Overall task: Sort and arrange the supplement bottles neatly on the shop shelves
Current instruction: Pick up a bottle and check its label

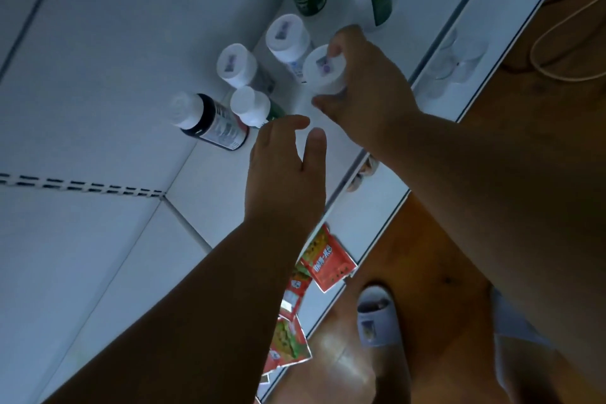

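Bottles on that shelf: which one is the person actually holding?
The white-capped bottle with a purple mark on its lid, gripped by the right hand. The other bottles stand untouched.

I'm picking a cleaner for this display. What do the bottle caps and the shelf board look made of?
The bottle caps look like matte white plastic: smooth, moulded, no glare. The shelf looks like white painted metal or laminate, flat with a soft sheen; the dim picture leaves that open. The right hand grips one white-capped bottle.

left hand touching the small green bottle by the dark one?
Cannot tell. In the head view the left hand has its fingertips right at the small green bottle, overlapping its base, with no plain gap or contact. The dark bottle stands clear.
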The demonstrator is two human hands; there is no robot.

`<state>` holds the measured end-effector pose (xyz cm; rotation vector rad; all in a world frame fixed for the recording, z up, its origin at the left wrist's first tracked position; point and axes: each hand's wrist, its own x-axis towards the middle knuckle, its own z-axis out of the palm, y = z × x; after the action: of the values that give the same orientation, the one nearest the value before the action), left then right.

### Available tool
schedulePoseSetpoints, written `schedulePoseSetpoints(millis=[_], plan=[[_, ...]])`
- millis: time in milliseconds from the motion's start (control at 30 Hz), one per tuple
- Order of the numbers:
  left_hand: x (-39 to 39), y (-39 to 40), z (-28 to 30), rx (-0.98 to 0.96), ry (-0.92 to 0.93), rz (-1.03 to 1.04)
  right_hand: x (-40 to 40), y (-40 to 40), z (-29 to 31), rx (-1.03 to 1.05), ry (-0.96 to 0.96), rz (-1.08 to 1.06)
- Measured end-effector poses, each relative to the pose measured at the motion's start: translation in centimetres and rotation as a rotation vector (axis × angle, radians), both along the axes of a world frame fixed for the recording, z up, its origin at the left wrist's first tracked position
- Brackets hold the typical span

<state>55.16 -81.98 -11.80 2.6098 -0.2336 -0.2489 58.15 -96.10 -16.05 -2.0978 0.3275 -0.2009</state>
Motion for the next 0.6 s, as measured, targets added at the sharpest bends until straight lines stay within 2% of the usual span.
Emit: schedulePoseSetpoints(millis=[67,200,267,333,367,433,600], plan=[[0.1,-0.1,0.2,-0.060,0.009,0.030,-0.3,0.1,0.5,0.134,-0.025,-0.040],[-1.4,-0.8,2.5,-0.282,0.092,0.114,-3.9,-0.5,4.1,0.625,0.063,-0.107],[-3.1,-1.8,5.0,-0.388,0.171,0.137,-6.2,-1.1,6.9,0.913,0.169,-0.142],[-5.3,-3.1,8.6,-0.467,0.254,0.120,-8.5,-1.6,10.3,1.175,0.175,-0.135],[-6.6,-3.8,10.6,-0.508,0.293,0.105,-9.6,-2.0,12.3,1.242,0.172,-0.129],[-9.1,-5.3,15.1,-0.578,0.355,0.085,-11.7,-3.5,16.7,1.228,0.180,-0.148],[-13.0,-8.1,25.8,-0.591,0.361,0.027,-15.7,-8.1,30.0,0.997,0.085,-0.147]])
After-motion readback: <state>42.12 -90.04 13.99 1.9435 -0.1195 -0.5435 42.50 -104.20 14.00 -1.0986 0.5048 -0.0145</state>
